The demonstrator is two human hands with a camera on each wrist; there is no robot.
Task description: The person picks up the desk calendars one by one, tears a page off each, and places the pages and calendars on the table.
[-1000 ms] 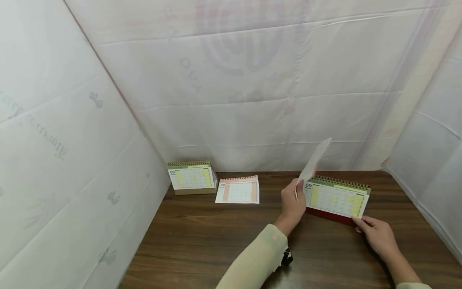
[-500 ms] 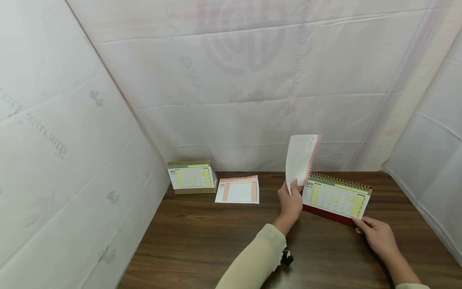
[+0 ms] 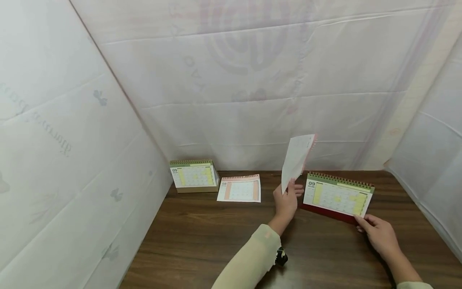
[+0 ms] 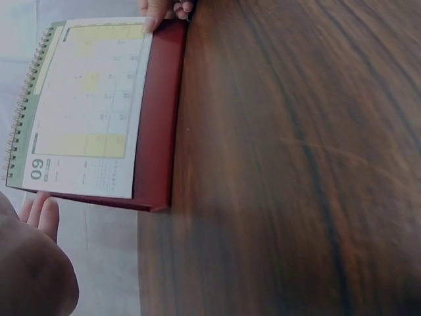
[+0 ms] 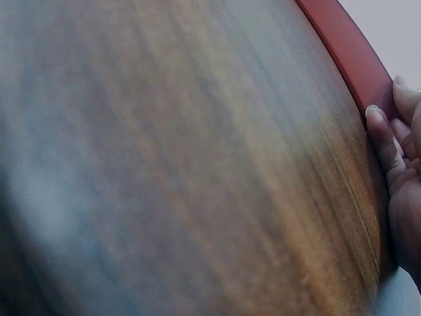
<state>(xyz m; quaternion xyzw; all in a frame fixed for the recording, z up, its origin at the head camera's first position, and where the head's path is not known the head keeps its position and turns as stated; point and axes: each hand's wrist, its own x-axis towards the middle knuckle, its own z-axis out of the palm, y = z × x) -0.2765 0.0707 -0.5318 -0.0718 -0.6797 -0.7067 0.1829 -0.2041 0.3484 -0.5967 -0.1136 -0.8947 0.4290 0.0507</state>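
Note:
A loose calendar page (image 3: 297,156) with a pink, torn-holed edge stands up in my left hand (image 3: 286,202), pinched at its lower end by the thumb. Just right of it is a desk calendar (image 3: 337,196) on a red base (image 4: 158,118), its green-topped sheet marked 09 under a row of wire rings. My right hand (image 3: 379,235) grips this calendar's lower right corner, thumb on the front. In the right wrist view the right fingers (image 5: 385,141) touch the red base from below. The loose page does not show in the left wrist view, where the left hand (image 4: 36,257) is partly cut off.
A second desk calendar (image 3: 195,176), also showing 09, stands on a brown base at the back left. Beside it a loose page (image 3: 241,190) marked 08 lies on the wooden table (image 3: 187,237). White sheeting (image 3: 231,120) encloses the back and sides.
My left hand has moved left with the loose page, away from the red-based calendar. The page has turned so its blank side shows. My right hand keeps its grip on the calendar.

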